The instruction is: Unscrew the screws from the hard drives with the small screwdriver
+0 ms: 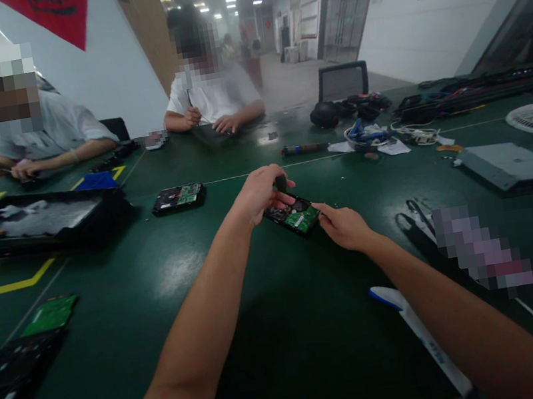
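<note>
A hard drive (pixel 303 220) with its green circuit board facing up is on the dark green table in front of me. My left hand (pixel 263 196) is above its far left part, fingers curled around the dark, rounded handle of what looks like a screwdriver (pixel 282 184); the tip is hidden. My right hand (pixel 344 224) pinches the drive's right edge between thumb and fingers. Another hard drive (pixel 178 198) lies to the left, board side up.
Black trays (pixel 42 221) stand at the left, and dark drives with a green board (pixel 52 314) lie at the near left. To the right are a grey metal box (pixel 518 163), a lanyard (pixel 422 222) and a white-and-blue strip (pixel 427 336). Two people sit across the table.
</note>
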A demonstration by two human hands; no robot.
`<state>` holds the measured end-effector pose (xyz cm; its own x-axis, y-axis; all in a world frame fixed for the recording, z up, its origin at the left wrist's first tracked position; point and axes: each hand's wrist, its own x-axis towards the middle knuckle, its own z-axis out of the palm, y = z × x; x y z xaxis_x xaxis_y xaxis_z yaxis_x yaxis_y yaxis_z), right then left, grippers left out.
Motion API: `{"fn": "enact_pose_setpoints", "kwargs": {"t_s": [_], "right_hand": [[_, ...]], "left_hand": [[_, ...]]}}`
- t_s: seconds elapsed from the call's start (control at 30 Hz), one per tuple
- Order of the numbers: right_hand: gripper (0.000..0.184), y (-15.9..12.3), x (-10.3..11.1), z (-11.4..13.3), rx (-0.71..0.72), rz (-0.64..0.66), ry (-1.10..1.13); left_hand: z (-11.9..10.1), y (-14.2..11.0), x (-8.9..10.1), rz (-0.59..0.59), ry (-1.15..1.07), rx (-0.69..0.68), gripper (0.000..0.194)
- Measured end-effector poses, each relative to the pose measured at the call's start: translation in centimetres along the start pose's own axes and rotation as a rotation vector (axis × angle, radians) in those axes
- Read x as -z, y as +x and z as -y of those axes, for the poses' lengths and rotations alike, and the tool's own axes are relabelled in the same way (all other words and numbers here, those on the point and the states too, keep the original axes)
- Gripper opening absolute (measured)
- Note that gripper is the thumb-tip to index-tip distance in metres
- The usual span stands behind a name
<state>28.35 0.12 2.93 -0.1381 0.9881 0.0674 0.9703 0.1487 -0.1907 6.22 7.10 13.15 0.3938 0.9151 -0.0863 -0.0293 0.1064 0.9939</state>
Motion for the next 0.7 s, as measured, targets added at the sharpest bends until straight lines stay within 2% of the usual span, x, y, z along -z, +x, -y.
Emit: {"fn": "enact_pose_setpoints", "kwargs": {"t_s": [0.17,0.4,0.7], "right_hand": [[0.053,0.02,0.16,0.07,-0.008,0.021,-0.006],[0.052,0.07,0.01,0.06,0.003,-0.001,0.019],[0.056,-0.01,0.06,0.30,0.003,-0.032,0.090]], "left_hand": [[-0.12,-0.15,0.05,-0.015,0.069,-0.061,0.018],[0.10,0.02,-0.13,0.077,-0.025,0.015,0.020],[-0.13,-0.23,-0.02,0.016,0.088,-0.078,0.021]]}}
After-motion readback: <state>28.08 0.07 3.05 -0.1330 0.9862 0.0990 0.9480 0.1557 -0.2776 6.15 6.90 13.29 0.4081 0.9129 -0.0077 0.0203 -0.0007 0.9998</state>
